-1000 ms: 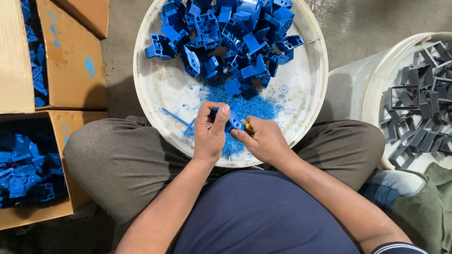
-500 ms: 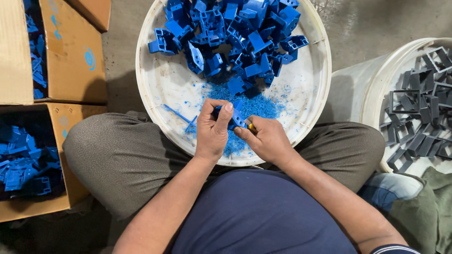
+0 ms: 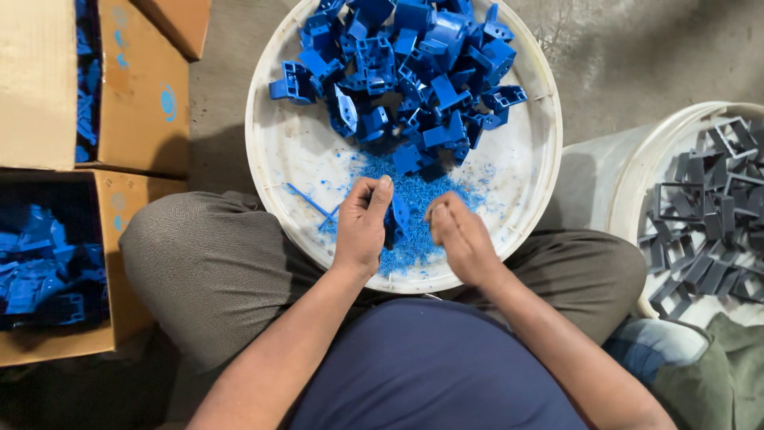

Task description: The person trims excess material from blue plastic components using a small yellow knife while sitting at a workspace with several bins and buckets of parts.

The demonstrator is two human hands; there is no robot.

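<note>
A wide white basin (image 3: 549, 159) rests on my lap. A heap of blue plastic parts (image 3: 414, 72) fills its far half, and blue shavings (image 3: 418, 195) lie scattered on the near half. My left hand (image 3: 360, 231) grips one blue plastic part (image 3: 398, 219) over the shavings, thumb pointing up. My right hand (image 3: 460, 237) is just right of that part, a little apart from it, with the fingers curled into a fist. What it holds is hidden now; the earlier frames showed a small yellowish tool at its thumb.
An open cardboard box (image 3: 127, 255) with more blue parts stands at my left knee, and another cardboard box (image 3: 135, 87) sits behind it. A white bucket (image 3: 629, 175) of grey plastic frames (image 3: 708, 215) stands on the right. A thin blue strip (image 3: 306, 203) lies in the basin.
My right hand has drawn slightly away from the blue part, and the yellowish tool tip is now out of sight. My left hand has turned the part a little.
</note>
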